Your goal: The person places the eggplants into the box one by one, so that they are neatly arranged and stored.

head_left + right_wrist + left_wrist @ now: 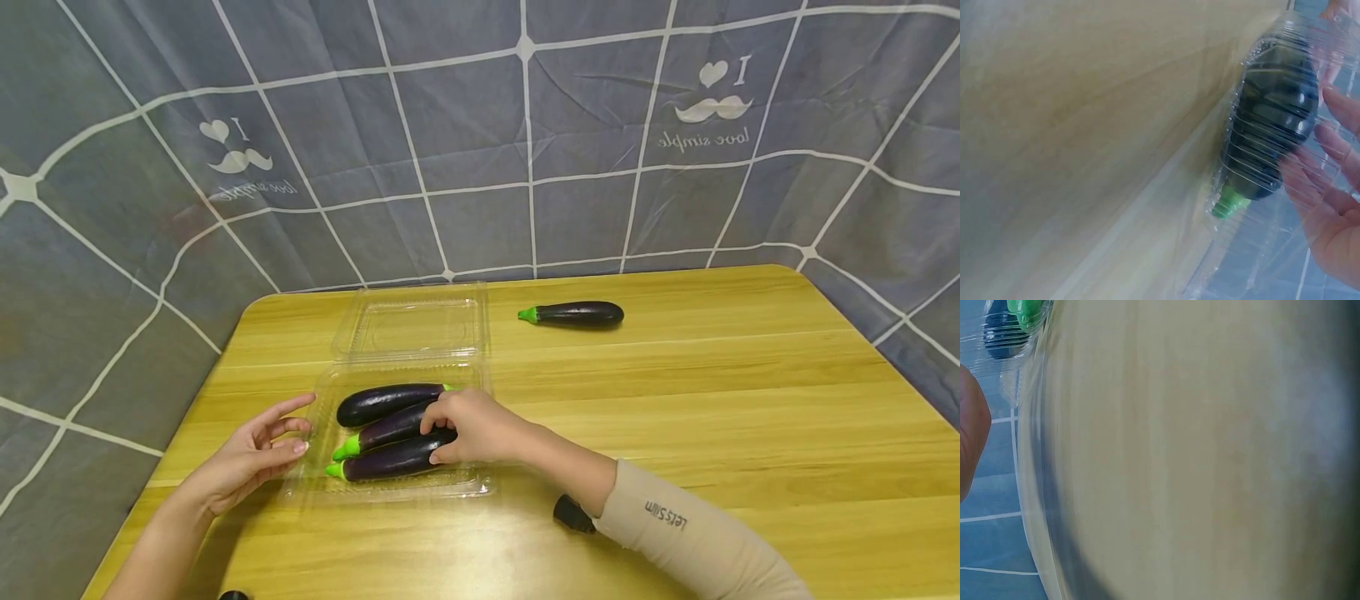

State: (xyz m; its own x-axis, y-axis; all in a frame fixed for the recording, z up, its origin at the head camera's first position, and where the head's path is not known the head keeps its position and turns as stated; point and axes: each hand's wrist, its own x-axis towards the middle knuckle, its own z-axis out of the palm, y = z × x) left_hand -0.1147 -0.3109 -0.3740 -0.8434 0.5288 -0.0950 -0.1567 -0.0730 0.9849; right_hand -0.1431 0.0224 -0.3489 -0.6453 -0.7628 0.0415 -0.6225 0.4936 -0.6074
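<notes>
A clear plastic clamshell box sits on the table with its lid folded back. Three dark purple eggplants lie side by side in its base: a rear one, a middle one and a front one. My right hand reaches in from the right and pinches the blunt end of the front eggplant, its curled fingers overlapping the middle one. At the box's left edge my left hand has relaxed, spread fingers around the rim, holding no eggplant. Through the ribbed wall, the right wrist view shows an eggplant beside the right fingers.
Another eggplant lies on the wooden table toward the back, right of the lid. A grey checked cloth hangs behind and at both sides. A black object shows under the right forearm.
</notes>
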